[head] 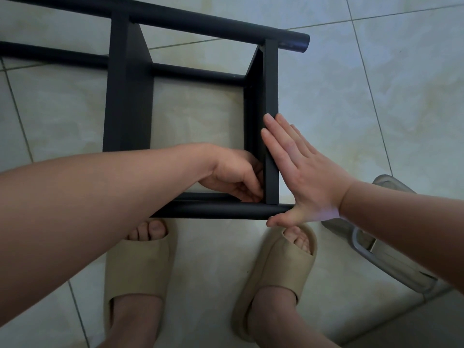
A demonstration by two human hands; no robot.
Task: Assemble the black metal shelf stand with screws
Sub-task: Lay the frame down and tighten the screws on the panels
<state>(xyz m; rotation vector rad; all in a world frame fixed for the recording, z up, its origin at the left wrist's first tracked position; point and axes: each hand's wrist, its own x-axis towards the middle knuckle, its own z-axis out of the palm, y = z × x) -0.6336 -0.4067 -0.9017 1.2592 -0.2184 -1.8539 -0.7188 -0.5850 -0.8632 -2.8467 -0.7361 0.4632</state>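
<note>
Panel (pixel 272 96), long axis running away: left hand (pixel 233 175) inside its near corner at the tube (pixel 213 212), fingers (pixel 247 190) curled, contents hidden; right hand (pixel 301 172) outside, fingers straight, pressing its face.

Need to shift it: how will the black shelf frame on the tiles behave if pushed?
Probably rigid: the black shelf frame is tubes joined by flat panels. It may slide readily on the glossy floor tiles. Rolling seems unlikely, since panels hold the tubes apart.

There was one black metal shelf stand (pixel 213 212), two flat black panels (pixel 128 96), two beige foam slippers (pixel 136 272), one left hand (pixel 233 177), one right hand (pixel 301 169)
</note>
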